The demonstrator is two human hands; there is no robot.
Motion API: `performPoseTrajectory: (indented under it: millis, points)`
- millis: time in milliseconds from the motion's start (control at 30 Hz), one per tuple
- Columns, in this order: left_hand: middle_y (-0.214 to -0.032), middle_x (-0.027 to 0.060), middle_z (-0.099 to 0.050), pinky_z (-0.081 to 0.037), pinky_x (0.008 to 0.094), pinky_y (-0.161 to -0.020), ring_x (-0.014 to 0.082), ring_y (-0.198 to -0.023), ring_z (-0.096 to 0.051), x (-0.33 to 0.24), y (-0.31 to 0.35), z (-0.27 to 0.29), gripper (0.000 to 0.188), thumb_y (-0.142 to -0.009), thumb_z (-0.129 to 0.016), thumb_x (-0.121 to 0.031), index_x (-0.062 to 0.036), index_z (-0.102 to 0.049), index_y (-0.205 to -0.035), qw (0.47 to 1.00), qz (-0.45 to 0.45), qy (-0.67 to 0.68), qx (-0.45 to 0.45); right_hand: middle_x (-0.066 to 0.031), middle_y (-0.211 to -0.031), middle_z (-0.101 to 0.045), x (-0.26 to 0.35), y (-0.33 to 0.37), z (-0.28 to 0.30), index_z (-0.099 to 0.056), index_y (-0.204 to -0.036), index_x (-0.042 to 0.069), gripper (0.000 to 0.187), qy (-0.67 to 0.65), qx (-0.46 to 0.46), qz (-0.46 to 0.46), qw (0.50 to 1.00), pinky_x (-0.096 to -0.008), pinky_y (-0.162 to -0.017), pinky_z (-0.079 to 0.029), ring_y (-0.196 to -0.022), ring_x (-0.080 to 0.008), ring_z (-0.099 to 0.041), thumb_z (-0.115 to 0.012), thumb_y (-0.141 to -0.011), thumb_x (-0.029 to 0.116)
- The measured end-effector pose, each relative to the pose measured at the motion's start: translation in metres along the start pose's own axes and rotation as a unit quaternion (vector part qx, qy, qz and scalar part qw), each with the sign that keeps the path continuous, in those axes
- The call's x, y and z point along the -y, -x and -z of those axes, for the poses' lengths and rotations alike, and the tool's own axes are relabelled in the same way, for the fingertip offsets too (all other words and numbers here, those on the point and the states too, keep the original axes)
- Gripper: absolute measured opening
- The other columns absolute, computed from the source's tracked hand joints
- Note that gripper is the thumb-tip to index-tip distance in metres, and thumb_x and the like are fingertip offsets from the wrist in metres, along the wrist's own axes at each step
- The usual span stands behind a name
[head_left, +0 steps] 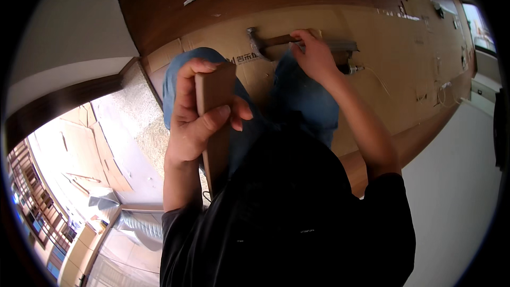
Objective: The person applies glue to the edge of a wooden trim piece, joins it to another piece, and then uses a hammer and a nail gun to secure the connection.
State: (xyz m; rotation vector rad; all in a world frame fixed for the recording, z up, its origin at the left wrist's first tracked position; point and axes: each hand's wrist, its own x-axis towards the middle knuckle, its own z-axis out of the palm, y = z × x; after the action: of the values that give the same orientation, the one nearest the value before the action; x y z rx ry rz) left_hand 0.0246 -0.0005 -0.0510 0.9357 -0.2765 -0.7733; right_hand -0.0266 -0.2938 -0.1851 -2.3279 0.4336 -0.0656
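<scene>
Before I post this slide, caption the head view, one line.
Left hand gripping a brown wooden board, right hand at the handle end of a wood-handled hammer, cardboard sheeting below.

In smooth, matt brown wood, a plank (217,84). Nearby, a hammer (276,41) with dull metal head and wooden handle. Beneath, matt, papery cardboard (393,48), creased and scuffed, against a dark wood panel (159,10) with a faint sheen. In faded denim, jeans (305,93); in matt black cloth, a shirt (287,191). Possibly metal, though blurred: a grey strip (342,46).
</scene>
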Motion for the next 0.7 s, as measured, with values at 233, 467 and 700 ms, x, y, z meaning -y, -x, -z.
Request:
performPoseTrajectory:
  millis: [233,467,700]
  points:
    - [-0.135,0.0108,-0.045,-0.057,0.0282,-0.074,0.0232,-0.097,-0.07,-0.004,-0.008,0.011,0.064,-0.09,-0.053,0.014,-0.0157,-0.035,-0.144,0.998,0.026,0.026,0.052,-0.0174,-0.122,-0.068,-0.102,-0.09,-0.122,-0.068,-0.114,0.006,0.028,0.396,0.2,0.043,0.895,-0.0458,-0.096,-0.054,-0.112,-0.0332,-0.067,-0.065,-0.088,0.015]
    - [-0.142,0.0142,-0.044,-0.058,0.0318,-0.069,0.0291,-0.094,-0.071,-0.006,-0.005,0.024,0.063,-0.089,-0.056,0.012,-0.0154,-0.036,-0.142,0.997,0.011,0.043,0.065,-0.0119,-0.134,-0.064,-0.088,-0.11,-0.155,-0.067,-0.125,0.01,0.033,0.466,0.28,0.044,0.838,-0.0469,-0.103,-0.048,-0.122,-0.0311,-0.063,-0.051,-0.098,0.015]
    - [-0.131,0.0105,-0.043,-0.058,0.0293,-0.076,0.0227,-0.098,-0.069,-0.008,-0.009,0.025,0.062,-0.09,-0.052,0.014,-0.0149,-0.036,-0.143,0.995,0.024,0.065,0.077,-0.0168,-0.12,-0.071,-0.068,-0.112,-0.11,-0.063,-0.127,0.009,0.033,0.473,0.244,0.173,0.829,-0.046,-0.099,-0.05,-0.119,-0.032,-0.065,-0.053,-0.096,0.018]
